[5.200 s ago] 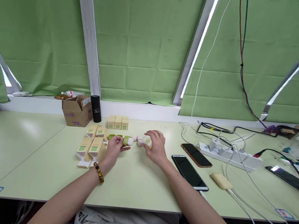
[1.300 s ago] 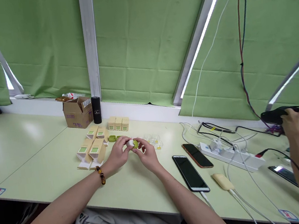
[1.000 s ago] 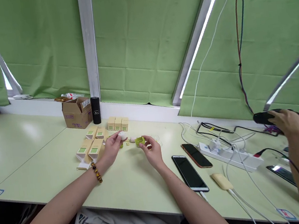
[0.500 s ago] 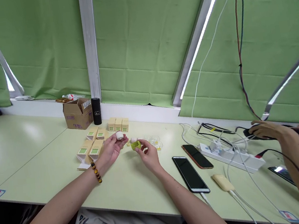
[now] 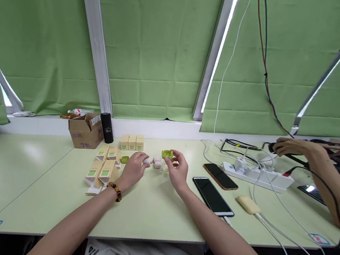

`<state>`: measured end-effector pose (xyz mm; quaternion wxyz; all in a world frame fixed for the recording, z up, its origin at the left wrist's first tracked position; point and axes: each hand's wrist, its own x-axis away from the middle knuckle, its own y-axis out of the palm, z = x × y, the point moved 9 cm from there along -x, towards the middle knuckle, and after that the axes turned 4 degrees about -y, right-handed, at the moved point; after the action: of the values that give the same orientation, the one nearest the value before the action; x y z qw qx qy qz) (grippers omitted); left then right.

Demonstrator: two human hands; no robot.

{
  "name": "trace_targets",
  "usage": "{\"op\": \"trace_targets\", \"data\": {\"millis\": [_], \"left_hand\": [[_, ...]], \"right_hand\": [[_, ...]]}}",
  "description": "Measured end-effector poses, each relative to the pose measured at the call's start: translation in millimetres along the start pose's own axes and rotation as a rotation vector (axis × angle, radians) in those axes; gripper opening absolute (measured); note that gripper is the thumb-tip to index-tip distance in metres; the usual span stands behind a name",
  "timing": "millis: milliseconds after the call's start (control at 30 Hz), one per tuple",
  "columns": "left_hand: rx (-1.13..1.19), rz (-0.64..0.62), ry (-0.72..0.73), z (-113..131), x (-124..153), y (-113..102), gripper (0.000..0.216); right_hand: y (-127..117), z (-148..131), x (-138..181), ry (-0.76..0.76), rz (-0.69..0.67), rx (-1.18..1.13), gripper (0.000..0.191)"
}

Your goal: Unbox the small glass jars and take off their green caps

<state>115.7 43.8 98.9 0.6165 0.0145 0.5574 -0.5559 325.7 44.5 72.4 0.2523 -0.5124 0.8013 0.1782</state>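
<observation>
My left hand (image 5: 134, 168) is palm down over the table, its fingertips closed on a small white rounded piece (image 5: 146, 161). Just right of that piece lie small pale pink pieces (image 5: 157, 163), close to the fingertips. Between thumb and fingers, my right hand (image 5: 178, 169) pinches a small green open case (image 5: 167, 154), held above the table. Clear plastic bits (image 5: 165, 168) lie partly hidden behind this hand. A second green piece (image 5: 125, 159) rests on the table beyond my left hand, near several small tan boxes (image 5: 107, 171).
Three more tan boxes (image 5: 132, 142) stand at the back, near a black bottle (image 5: 107, 128) and a cardboard carton (image 5: 85, 132). Rightward lie two phones (image 5: 213, 196), a power strip (image 5: 259, 176), cables and a yellow case (image 5: 248, 205). Another person's hand (image 5: 294, 145) works at the far right.
My left hand has turned from palm up to palm down, carrying the white piece rightward and down. My right hand has moved right and tilted the green case; the second green piece now shows.
</observation>
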Motion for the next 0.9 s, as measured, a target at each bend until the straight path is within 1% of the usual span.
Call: {"op": "trace_targets", "data": {"millis": [67,133,233,367,633,900], "left_hand": [[-0.145,-0.095,0.041,2,-6,15,0.015],[-0.258,-0.143,0.056,0,-11,26,0.008],[-0.352,-0.170,0.054,-5,-15,41,0.002],[-0.428,-0.187,0.084,-7,-13,57,0.004],[-0.525,-0.170,0.087,-13,-8,69,0.008],[-0.579,-0.194,0.098,-13,-5,77,0.012]], "right_hand": [[-2,-1,-1,-0.010,0.016,-0.003,0.051],[-3,-1,-2,-0.014,0.022,-0.004,0.051],[-2,-1,-2,-0.013,0.016,-0.005,0.050],[-1,-2,-2,-0.008,0.018,-0.013,0.049],[1,-2,-1,-0.014,-0.002,0.000,0.049],[4,0,1,-0.026,-0.021,0.012,0.048]]}}
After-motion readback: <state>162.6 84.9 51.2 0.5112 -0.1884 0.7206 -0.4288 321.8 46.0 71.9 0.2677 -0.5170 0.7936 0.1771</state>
